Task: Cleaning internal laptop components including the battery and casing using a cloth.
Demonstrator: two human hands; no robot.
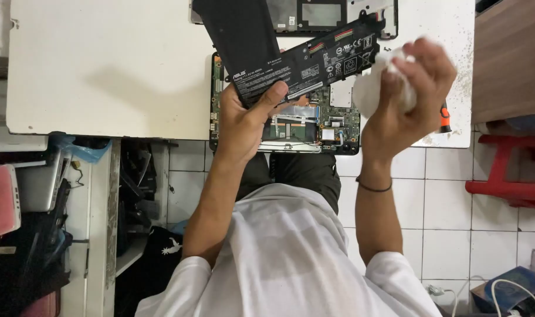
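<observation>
Your left hand [247,120] clamps the black L-shaped battery [291,56] above the opened laptop [338,126] at the table's [103,70] near edge; your right hand [411,97] is closed around a crumpled white cloth [370,88] just beside it.

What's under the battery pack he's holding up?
Under the black battery pack in the left hand lies an opened laptop on the white table: green circuit board and ribbon cables show. The battery and hand cover its middle.

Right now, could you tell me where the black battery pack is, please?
In the head view, the black battery pack is lifted in the left hand above the opened laptop on the white table, just left of the right hand holding a white cloth.
</observation>
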